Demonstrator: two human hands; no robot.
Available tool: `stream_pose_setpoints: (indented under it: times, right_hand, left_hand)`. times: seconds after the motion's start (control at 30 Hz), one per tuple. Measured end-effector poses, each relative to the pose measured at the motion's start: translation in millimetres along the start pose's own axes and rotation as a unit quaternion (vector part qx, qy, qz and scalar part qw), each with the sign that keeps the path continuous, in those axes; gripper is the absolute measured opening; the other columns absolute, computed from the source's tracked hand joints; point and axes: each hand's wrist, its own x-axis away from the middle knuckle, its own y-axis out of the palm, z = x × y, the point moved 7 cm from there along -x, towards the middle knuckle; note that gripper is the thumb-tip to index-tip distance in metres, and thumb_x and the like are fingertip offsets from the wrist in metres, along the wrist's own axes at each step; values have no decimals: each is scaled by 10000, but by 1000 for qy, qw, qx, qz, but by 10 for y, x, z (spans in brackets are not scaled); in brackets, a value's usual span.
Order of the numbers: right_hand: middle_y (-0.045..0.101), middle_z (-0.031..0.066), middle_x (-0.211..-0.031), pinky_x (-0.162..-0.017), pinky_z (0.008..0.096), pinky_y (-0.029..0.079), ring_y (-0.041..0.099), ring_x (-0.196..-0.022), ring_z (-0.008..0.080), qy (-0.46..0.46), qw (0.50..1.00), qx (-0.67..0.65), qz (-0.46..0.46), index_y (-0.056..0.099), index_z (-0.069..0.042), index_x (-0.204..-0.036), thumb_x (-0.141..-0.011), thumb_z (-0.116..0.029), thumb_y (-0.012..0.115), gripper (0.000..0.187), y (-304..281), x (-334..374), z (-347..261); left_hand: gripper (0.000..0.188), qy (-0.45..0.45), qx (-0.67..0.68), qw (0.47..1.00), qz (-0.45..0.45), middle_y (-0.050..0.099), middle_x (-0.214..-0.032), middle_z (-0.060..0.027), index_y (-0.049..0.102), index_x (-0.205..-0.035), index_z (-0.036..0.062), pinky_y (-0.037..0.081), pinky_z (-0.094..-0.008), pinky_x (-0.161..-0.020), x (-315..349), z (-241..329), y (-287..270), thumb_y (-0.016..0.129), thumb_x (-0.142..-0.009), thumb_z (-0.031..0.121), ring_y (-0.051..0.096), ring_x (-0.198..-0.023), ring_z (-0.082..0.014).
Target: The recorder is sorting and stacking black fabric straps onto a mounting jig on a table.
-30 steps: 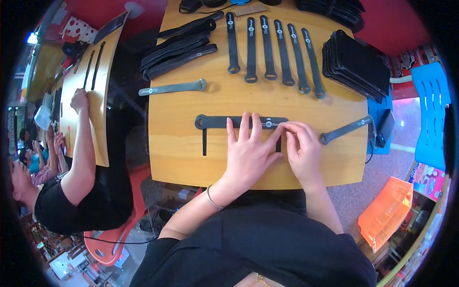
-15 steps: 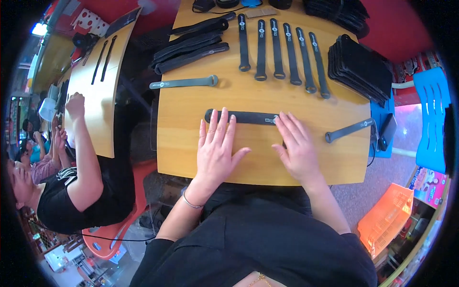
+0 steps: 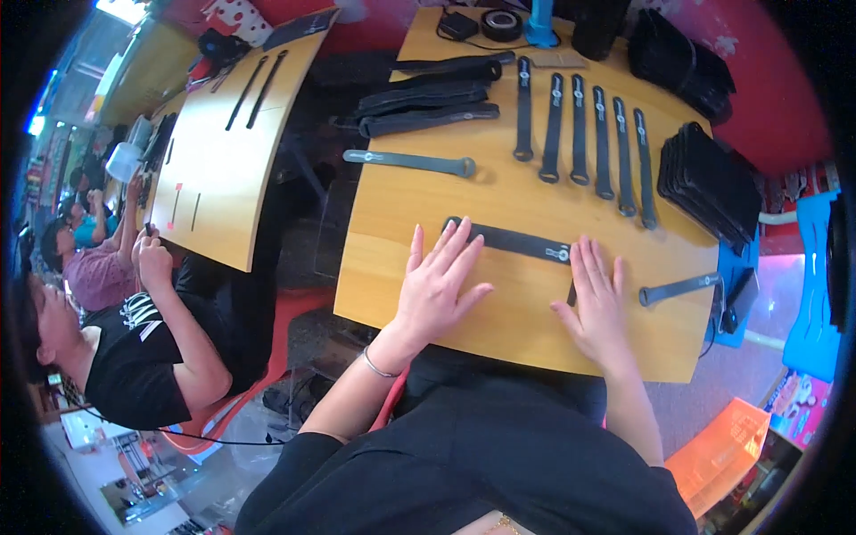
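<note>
A black strap [image 3: 517,241] lies crosswise in front of me, with a ring at its left end and a pale printed mark near its right. My left hand [image 3: 439,283] rests flat, fingers spread, over the ring end. At the other end, the fingertips of my right hand [image 3: 599,308] touch the strap, fingers stretched out. A thin dark piece [image 3: 572,291] shows beside my right hand, partly hidden by it. Beyond lie several similar straps in a row [image 3: 578,129]. Single straps lie to the left [image 3: 410,163] and to the right [image 3: 679,289].
Folded black strap bundles [image 3: 428,118] lie at the table's far left. A stack of black flat pieces [image 3: 709,183] sits at the right edge, near a blue stool [image 3: 807,294]. An orange crate [image 3: 720,459] stands below right. To the left, another person [image 3: 169,348] sits at a second table [image 3: 234,183].
The view has turned and shifted, so the table and straps appear farther right. Both my hands keep nearly the same flat pose on the strap. The other person's hands have come together.
</note>
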Motion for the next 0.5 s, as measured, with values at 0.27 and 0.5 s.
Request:
stream_pose_setpoints:
  times: [0.27, 0.5]
  right_hand:
    - [551, 137, -1311, -1069, 466, 328, 467, -1271, 312, -7, 971, -173, 165, 597, -60, -1191, -782, -71, 676, 417, -401, -68, -101]
    - [617, 135, -1199, -991, 412, 418, 558, -1140, 315, -9, 958, -230, 172, 645, -49, -1064, -769, -19, 664, 297, -528, -55, -311]
  left_hand:
    - [309, -5, -52, 974, 222, 601, -1115, -120, 615, -1095, 36, 447, -444, -896, -596, -627, -631, 645, -793, 94, 568, -995, -288]
    - [257, 179, -86, 978, 55, 614, -1115, -94, 643, -1038, 97, 485, -395, -864, -1078, -456, -206, 590, -792, 47, 563, -1037, -305]
